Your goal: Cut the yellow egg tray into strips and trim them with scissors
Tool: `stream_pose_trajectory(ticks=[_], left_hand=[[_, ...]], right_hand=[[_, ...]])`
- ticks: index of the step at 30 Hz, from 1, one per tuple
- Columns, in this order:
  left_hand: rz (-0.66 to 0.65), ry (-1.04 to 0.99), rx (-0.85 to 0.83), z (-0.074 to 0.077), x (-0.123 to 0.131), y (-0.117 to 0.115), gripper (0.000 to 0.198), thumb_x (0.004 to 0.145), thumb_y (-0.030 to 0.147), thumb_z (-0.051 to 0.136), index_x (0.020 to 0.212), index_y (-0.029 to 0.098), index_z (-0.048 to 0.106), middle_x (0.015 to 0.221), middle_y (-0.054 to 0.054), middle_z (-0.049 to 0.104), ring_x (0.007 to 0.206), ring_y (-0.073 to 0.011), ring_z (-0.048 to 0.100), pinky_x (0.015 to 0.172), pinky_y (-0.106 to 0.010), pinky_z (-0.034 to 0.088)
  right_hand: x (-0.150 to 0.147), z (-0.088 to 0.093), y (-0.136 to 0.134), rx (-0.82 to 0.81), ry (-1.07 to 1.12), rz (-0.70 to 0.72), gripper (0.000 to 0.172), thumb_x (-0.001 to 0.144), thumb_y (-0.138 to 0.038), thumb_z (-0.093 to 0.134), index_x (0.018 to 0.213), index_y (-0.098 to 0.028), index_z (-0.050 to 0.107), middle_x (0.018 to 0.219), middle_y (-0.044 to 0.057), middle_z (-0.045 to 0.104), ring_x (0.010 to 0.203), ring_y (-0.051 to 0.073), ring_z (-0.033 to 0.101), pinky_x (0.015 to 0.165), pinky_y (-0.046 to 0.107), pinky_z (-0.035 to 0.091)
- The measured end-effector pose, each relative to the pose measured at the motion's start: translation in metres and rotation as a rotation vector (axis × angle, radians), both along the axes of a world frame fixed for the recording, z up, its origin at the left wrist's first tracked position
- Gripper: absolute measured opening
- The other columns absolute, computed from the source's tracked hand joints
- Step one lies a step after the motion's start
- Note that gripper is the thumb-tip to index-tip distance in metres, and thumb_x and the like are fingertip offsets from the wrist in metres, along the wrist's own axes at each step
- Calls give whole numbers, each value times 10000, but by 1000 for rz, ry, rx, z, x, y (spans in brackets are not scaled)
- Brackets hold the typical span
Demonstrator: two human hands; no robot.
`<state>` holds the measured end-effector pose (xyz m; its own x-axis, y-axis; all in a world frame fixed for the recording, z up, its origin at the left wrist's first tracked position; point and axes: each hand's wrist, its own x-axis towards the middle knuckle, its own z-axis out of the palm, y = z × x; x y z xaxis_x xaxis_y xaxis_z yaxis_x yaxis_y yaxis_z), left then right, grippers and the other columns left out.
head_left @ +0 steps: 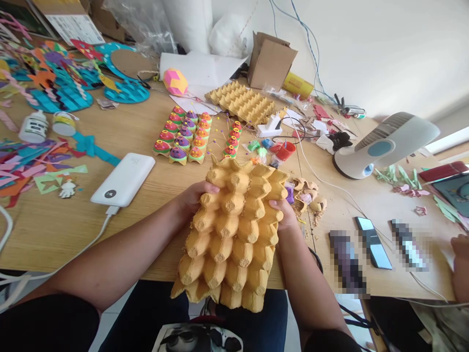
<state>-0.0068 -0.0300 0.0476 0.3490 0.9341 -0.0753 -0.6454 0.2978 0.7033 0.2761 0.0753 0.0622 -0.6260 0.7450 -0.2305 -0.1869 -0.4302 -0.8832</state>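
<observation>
I hold a yellow cardboard egg tray (pixel 230 234) upside down over the table's front edge, its bumps facing me. My left hand (pixel 192 195) grips its left side with fingers wrapped round the edge. My right hand (pixel 286 215) grips its right side the same way. Just beyond the tray lie painted egg-cup pieces (pixel 183 137) in rows, red, purple and orange. Torn bits of egg carton (pixel 308 193) sit by my right hand.
A white power bank (pixel 123 179) with its cable lies to the left. Another egg tray (pixel 242 101), a cardboard box (pixel 269 61) and a glue gun (pixel 269 128) stand further back. A fan (pixel 381 146) and phones (pixel 373 242) are on the right. Coloured paper crafts (pixel 54 83) cover the left. Another person's hand (pixel 460 254) shows at the right edge.
</observation>
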Motion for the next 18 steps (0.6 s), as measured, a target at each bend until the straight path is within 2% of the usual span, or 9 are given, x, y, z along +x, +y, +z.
stream_pose_trajectory(ticks=[5, 11, 18], left_hand=[[19, 5, -14, -3, -1, 0, 660, 843, 426, 832, 1420, 106, 821, 1055, -134, 925, 1015, -367, 892, 891, -405, 708], [-13, -21, 28, -3, -1, 1, 560, 856, 428, 828, 1321, 116, 850, 981, -118, 915, 926, -342, 890, 852, -392, 709], [8, -5, -16, -3, 0, -3, 658, 847, 452, 816, 1416, 121, 822, 1062, -132, 923, 1019, -375, 886, 947, -448, 702]], right_hand=[[1, 1, 0, -10, -15, 4, 469, 654, -422, 959, 1061, -284, 771, 1041, 81, 910, 1088, 390, 890, 912, 524, 782], [1, -2, 0, 8, -7, 10, 496, 667, -439, 961, 1101, -286, 776, 1053, 82, 912, 1122, 396, 890, 921, 528, 782], [1, -2, -1, -14, 8, 8, 492, 662, -432, 964, 1094, -272, 790, 1045, 78, 912, 1107, 393, 889, 936, 531, 779]])
